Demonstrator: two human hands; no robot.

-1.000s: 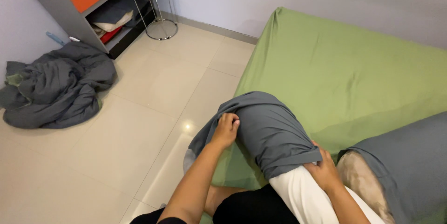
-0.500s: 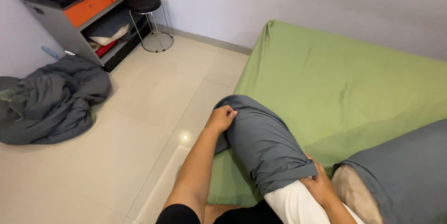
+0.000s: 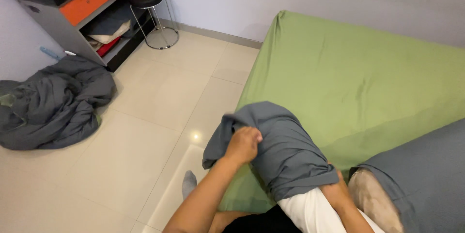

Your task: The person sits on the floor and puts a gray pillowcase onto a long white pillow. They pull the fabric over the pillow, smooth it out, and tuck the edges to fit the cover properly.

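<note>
A grey pillowcase (image 3: pixel 278 150) covers the far end of a white pillow (image 3: pixel 310 211) that rests at the near corner of a bed with a green sheet (image 3: pixel 353 78). My left hand (image 3: pixel 243 145) grips the pillowcase's closed end at its left side. My right hand (image 3: pixel 335 192) clutches the bunched open edge of the pillowcase where the white pillow shows. A second pillow in a grey case (image 3: pixel 416 179), with a stained end (image 3: pixel 373 201) sticking out, lies at the lower right.
A crumpled grey blanket (image 3: pixel 53 102) lies on the tiled floor (image 3: pixel 155 97) at left. A grey shelf unit with orange drawers (image 3: pixel 82 5) and a black stool (image 3: pixel 152 15) stand by the far wall. My socked foot (image 3: pixel 189 182) is on the floor.
The view has shifted, so the bed and blanket sit lower in frame. My left hand has closed tighter on the pillowcase end; the case sits about the same on the pillow.
</note>
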